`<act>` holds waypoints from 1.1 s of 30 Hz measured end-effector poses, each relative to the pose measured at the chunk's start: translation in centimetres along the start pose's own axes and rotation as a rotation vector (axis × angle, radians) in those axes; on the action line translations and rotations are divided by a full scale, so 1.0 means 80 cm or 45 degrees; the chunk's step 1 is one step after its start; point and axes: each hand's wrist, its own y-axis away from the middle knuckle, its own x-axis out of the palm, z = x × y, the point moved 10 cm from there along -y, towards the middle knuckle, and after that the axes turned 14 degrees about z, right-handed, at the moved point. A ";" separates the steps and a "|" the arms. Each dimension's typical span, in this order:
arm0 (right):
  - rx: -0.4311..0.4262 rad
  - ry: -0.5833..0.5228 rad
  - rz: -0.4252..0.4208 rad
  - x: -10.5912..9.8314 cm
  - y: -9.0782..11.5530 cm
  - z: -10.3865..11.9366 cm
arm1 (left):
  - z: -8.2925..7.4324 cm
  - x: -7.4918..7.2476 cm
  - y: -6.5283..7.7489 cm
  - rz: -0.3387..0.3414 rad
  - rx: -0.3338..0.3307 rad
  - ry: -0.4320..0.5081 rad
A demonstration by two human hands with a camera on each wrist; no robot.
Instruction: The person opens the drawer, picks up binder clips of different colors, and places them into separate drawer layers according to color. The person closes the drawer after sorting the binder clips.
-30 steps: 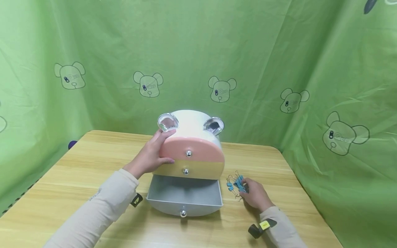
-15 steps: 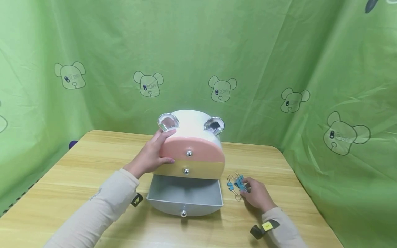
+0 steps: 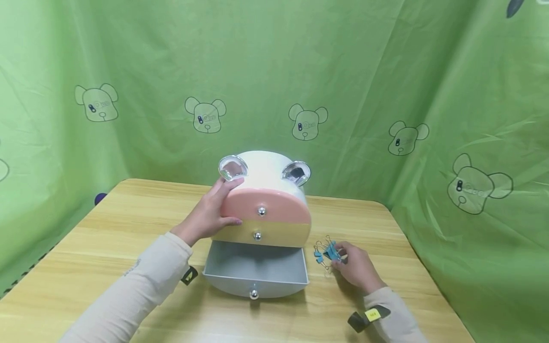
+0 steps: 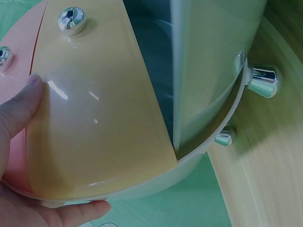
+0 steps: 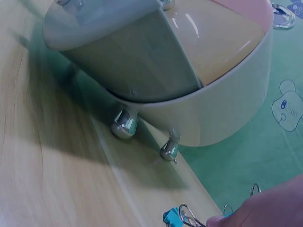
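A small white drawer box with silver ears stands on the table. Its pink top drawer and yellow middle drawer are closed; the grey bottom drawer is pulled out and shows a bare bottom. My left hand grips the box's left side, fingers on the white shell and thumb across the front near the pink and yellow seam. To the right of the box lie several blue binder clips in a tangle. My right hand pinches at the clips; its fingertips are partly hidden behind them.
The wooden table runs up to a green curtain printed with bear heads, hanging behind and on both sides. Short silver feet hold the box off the table, and a silver knob sticks out from the bottom drawer.
My right hand has shifted slightly to the right and away from me at the clips, and the lowest clip handles have moved a little. The left hand and the box stay put.
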 end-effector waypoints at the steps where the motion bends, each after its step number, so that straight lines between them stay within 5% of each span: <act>1: -0.001 -0.001 -0.003 -0.001 0.000 0.001 | 0.000 0.000 0.000 0.000 0.001 0.000; 33: -0.187 -0.045 -0.080 -0.030 0.028 0.074 | 0.001 0.001 0.000 0.001 -0.007 0.001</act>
